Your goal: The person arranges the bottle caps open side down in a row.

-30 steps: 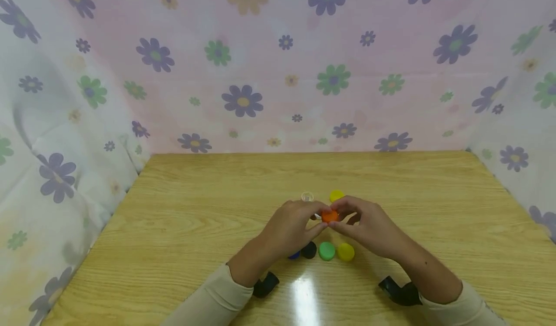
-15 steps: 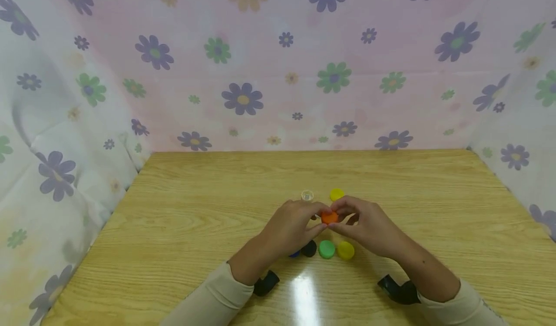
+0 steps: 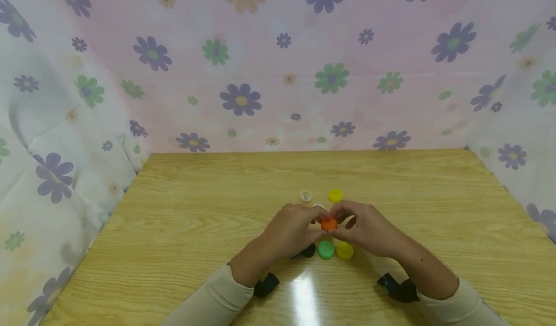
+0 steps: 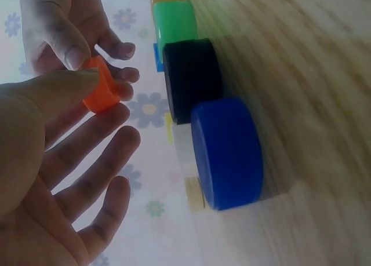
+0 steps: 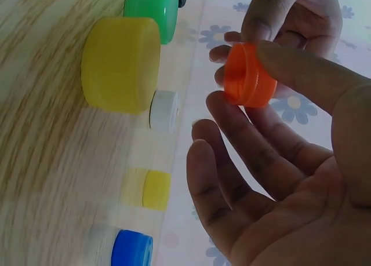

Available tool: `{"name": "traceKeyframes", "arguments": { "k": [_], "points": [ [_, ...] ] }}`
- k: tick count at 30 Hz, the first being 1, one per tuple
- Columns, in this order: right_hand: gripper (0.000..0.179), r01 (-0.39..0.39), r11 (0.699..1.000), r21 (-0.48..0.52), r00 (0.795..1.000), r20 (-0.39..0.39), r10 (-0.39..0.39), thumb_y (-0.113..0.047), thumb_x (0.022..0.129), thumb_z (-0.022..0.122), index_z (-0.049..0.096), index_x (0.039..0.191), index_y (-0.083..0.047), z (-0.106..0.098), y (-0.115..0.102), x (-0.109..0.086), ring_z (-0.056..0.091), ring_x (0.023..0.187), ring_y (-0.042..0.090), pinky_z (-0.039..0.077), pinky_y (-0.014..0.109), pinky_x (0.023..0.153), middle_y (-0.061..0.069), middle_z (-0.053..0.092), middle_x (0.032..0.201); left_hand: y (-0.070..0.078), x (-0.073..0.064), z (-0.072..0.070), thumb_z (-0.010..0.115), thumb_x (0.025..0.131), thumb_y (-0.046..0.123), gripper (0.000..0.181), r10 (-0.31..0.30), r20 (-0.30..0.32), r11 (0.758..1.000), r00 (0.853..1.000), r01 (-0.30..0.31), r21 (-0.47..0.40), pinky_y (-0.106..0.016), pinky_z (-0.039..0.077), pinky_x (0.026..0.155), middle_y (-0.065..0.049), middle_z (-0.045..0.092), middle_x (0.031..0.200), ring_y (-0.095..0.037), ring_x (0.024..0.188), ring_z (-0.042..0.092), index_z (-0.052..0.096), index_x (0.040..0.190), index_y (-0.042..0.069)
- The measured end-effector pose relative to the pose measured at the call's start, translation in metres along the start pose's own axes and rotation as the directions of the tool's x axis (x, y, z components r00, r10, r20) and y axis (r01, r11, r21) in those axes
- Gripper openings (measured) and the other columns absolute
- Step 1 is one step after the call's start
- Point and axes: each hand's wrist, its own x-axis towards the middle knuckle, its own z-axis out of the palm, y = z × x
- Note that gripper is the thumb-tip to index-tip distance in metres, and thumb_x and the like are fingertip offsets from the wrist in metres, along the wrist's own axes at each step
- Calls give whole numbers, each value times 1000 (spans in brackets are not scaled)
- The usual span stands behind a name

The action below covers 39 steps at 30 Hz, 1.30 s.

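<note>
Grip of the left hand [image 3: 292, 232] and that of the right hand [image 3: 369, 229] both pinch an orange cap [image 3: 328, 225] between thumb and fingers, raised off the counter [image 3: 208, 205]. On the near side, in a row, lie a blue cap [image 4: 229, 153], black cap [image 4: 194, 80], green cap [image 3: 326, 249] and yellow cap [image 3: 345, 251]. A white piece [image 5: 164, 111] beyond is perhaps another cap, mostly covered from above.

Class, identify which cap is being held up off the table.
The orange cap: the left hand and right hand pinch it, while the others in view, such as the green cap, rest on the table.
</note>
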Motion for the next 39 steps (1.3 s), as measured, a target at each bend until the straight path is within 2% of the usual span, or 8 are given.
{"name": "traceKeyframes", "arguments": {
  "k": [7, 12, 19, 21, 27, 30, 34, 39],
  "points": [
    [29, -38, 999, -38, 999, 28, 39, -31, 88, 78, 66, 107, -14, -8, 4, -3, 64, 95, 11, 55, 24, 78, -3, 69, 101, 6, 4, 8, 73, 92, 34, 27, -60, 24, 998, 998, 60, 7, -32, 52, 91, 11, 77, 101, 0, 92, 70, 69, 115, 21],
    [26, -13, 998, -59, 1000, 18, 14, -32, 88, 77, 67, 106, -15, -15, 8, -13, 63, 92, 7, 54, 24, 74, -5, 69, 99, 14, 11, 17, 71, 93, 38, 30, -78, 24, 997, 997, 78, -16, -30, 51, 91, 10, 77, 102, -1, 94, 71, 68, 116, 21],
    [28, -21, 998, -67, 1000, 20, 22, -37, 88, 76, 66, 105, -17, -22, 16, -26, 62, 90, 4, 55, 25, 75, -5, 67, 98, 26, 19, 26, 70, 92, 44, 30, -108, 39, 994, 993, 107, 32, -12, 48, 70, 10, 77, 100, 0, 81, 69, 71, 111, 21],
    [28, -32, 998, -60, 999, 23, 33, -37, 87, 77, 66, 104, -18, -24, 18, -30, 62, 90, 3, 55, 24, 75, -5, 67, 98, 30, 22, 29, 69, 92, 46, 28, -121, 53, 991, 991, 118, 57, -14, 47, 72, 13, 76, 99, 3, 80, 68, 72, 109, 23],
    [31, -34, 999, -30, 998, 49, 36, -31, 87, 78, 66, 108, -12, -28, 25, -38, 62, 91, 3, 56, 23, 74, -1, 68, 101, 46, 30, 34, 72, 90, 48, 27, -195, 117, 972, 974, 176, 153, -31, 44, 88, 21, 73, 101, 6, 91, 65, 72, 108, 28],
    [30, -26, 999, -26, 997, 71, 28, -28, 86, 79, 66, 108, -11, -30, 31, -41, 62, 90, 3, 56, 24, 73, -1, 68, 101, 52, 31, 37, 73, 88, 48, 28, -197, 136, 971, 971, 174, 162, -25, 43, 84, 21, 73, 101, 8, 89, 63, 72, 108, 28],
    [29, -26, 999, -23, 994, 104, 28, -28, 86, 79, 66, 106, -13, -31, 37, -43, 61, 89, 2, 55, 23, 73, -3, 68, 100, 55, 30, 39, 73, 89, 47, 28, -195, 161, 978, 967, 181, 101, -16, 44, 73, 16, 70, 105, 4, 88, 61, 72, 106, 26],
    [30, -1, 999, -42, 991, 134, 6, -32, 86, 79, 66, 106, -14, -28, 41, -42, 59, 88, 2, 53, 23, 73, -5, 67, 99, 54, 27, 40, 73, 88, 51, 29, -186, 168, 979, 968, 167, 117, -20, 49, 82, 13, 66, 113, -4, 99, 59, 72, 103, 26]
  ]
}}
